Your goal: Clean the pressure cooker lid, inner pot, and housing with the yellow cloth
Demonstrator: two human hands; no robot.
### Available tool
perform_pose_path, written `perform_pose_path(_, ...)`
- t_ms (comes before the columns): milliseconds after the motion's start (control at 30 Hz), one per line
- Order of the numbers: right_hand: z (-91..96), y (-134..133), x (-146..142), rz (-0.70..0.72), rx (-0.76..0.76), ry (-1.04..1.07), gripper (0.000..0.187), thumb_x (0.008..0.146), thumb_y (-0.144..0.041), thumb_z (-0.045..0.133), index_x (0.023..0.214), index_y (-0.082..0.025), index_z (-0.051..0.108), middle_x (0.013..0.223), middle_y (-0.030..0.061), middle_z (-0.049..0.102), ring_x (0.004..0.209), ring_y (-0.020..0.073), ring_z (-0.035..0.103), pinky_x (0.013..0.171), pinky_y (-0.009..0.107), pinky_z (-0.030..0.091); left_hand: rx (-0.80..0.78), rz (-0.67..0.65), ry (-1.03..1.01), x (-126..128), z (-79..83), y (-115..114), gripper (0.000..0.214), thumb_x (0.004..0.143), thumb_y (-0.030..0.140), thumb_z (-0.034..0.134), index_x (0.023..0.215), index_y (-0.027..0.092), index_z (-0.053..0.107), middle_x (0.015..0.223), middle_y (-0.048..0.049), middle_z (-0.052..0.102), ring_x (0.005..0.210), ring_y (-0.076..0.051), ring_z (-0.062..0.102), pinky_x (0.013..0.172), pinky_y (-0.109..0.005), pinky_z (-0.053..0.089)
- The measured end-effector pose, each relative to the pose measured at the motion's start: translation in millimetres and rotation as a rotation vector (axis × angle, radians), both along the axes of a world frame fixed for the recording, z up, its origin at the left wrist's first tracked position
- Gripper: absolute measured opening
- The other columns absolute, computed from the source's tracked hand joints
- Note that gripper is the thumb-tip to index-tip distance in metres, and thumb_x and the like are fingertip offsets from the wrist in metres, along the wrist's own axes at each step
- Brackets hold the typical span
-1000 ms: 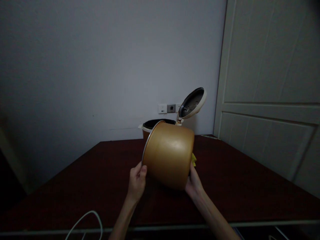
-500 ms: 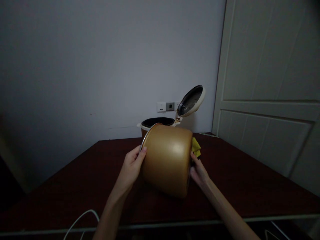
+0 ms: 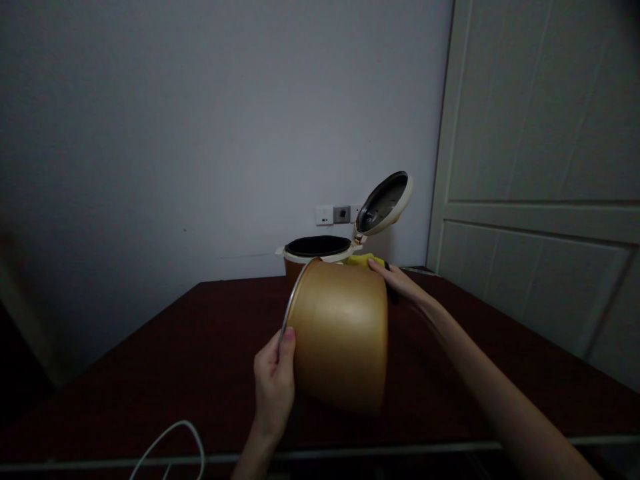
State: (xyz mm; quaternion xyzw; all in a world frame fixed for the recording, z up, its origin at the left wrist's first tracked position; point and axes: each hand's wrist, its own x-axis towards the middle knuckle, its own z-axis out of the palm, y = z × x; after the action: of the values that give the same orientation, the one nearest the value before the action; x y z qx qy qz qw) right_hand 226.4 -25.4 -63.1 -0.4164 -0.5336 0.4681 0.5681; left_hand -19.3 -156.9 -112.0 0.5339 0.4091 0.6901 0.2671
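A gold rice cooker inner pot (image 3: pixel 340 333) is tipped on its side above the table, its silver rim facing left. My left hand (image 3: pixel 275 380) grips that rim, thumb on the outer wall and fingers inside the mouth. At the pot's upper right side, my right hand (image 3: pixel 393 277) is closed on a yellow cloth (image 3: pixel 367 259), which lies against the pot's far upper side. Behind the pot stands the rice cooker body (image 3: pixel 294 270), brown with a white rim. Its lid (image 3: pixel 384 203) is raised and leans to the right.
The dark red table (image 3: pixel 200 360) reaches back to a pale wall (image 3: pixel 225 133) with sockets (image 3: pixel 333 215). A white panelled door (image 3: pixel 530 200) borders the right side. One white cable (image 3: pixel 193 430) loops over the front edge at left.
My right hand has moved up with the yellow cloth from the pot's base to its upper far side. The pot and my left hand have come slightly lower.
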Motion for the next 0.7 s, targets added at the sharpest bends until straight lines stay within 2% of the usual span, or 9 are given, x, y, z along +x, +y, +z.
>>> perform_pose_path(67,20.3,0,-7,-0.028,0.080,-0.149,0.037,0.070,-0.048,0.068,0.081,-0.012,0.071,0.071,0.0035,0.069,0.060,0.0143,0.059,0.057,0.024,0.045,0.045,0.059,0.072,5,-7.5,-2,0.044,0.081,0.053,0.053,0.059,0.015,0.058,0.056,0.0000,0.050,0.054,-0.011,0.043,0.050,-0.020,0.036)
perform_pose_path(167,42.6,-12,-22,-0.048,0.310,-0.299,0.031,0.073,-0.043,0.065,0.078,-0.013,0.072,0.074,0.0029,0.069,0.065,0.0145,0.058,0.066,0.027,0.045,0.079,0.152,0.119,9,-17.5,-1,0.044,0.082,0.052,0.051,0.058,0.016,0.057,0.052,0.0011,0.046,0.051,-0.010,0.040,0.049,-0.020,0.034)
perform_pose_path(267,56.2,-41,-37,-0.087,0.557,-0.460,0.030,0.082,-0.042,0.057,0.086,-0.016,0.072,0.082,0.0029,0.069,0.075,0.0171,0.060,0.074,0.030,0.044,0.102,0.226,0.094,7,-23.5,2,0.043,0.082,0.052,0.051,0.061,0.016,0.059,0.053,0.0010,0.047,0.051,-0.011,0.040,0.050,-0.020,0.036)
perform_pose_path(367,60.3,-78,-52,-0.140,0.743,-0.667,0.031,0.089,-0.041,0.047,0.094,-0.020,0.070,0.090,0.0044,0.068,0.085,0.0196,0.060,0.078,0.033,0.045,0.104,0.219,0.057,7,-23.6,2,0.041,0.083,0.051,0.051,0.062,0.016,0.058,0.054,0.0011,0.048,0.053,-0.011,0.041,0.053,-0.020,0.037)
perform_pose_path(433,55.0,-102,-64,-0.211,0.864,-0.837,0.028,0.089,-0.038,0.048,0.098,-0.020,0.069,0.094,0.0067,0.067,0.091,0.0215,0.059,0.081,0.037,0.045,0.095,0.179,0.036,10,-21.5,2,0.041,0.083,0.050,0.052,0.061,0.017,0.057,0.055,0.0015,0.047,0.054,-0.011,0.041,0.053,-0.020,0.037)
perform_pose_path(500,42.3,-122,-77,-0.307,0.987,-0.998,0.026,0.086,-0.031,0.053,0.105,-0.021,0.067,0.106,0.0106,0.064,0.104,0.0264,0.055,0.087,0.043,0.043,0.086,0.143,0.007,14,-19.1,1,0.040,0.083,0.050,0.053,0.062,0.016,0.058,0.056,0.0014,0.049,0.055,-0.011,0.043,0.054,-0.019,0.039)
perform_pose_path(567,24.9,-136,-87,-0.437,1.112,-1.107,0.034,0.083,-0.025,0.056,0.115,-0.018,0.063,0.122,0.0156,0.057,0.117,0.0332,0.047,0.093,0.052,0.038,0.078,0.128,-0.041,19,-17.2,1,0.039,0.082,0.051,0.053,0.067,0.016,0.063,0.060,0.0002,0.055,0.059,-0.013,0.049,0.058,-0.020,0.042)
perform_pose_path(700,-4.7,-148,-95,-0.618,1.239,-1.160,0.037,0.085,-0.020,0.049,0.120,-0.018,0.059,0.131,0.0162,0.052,0.126,0.0346,0.039,0.098,0.055,0.033,0.049,0.067,-0.134,22,-16.3,0,0.040,0.078,0.052,0.057,0.078,0.015,0.069,0.070,-0.0030,0.065,0.066,-0.015,0.057,0.062,-0.022,0.047)
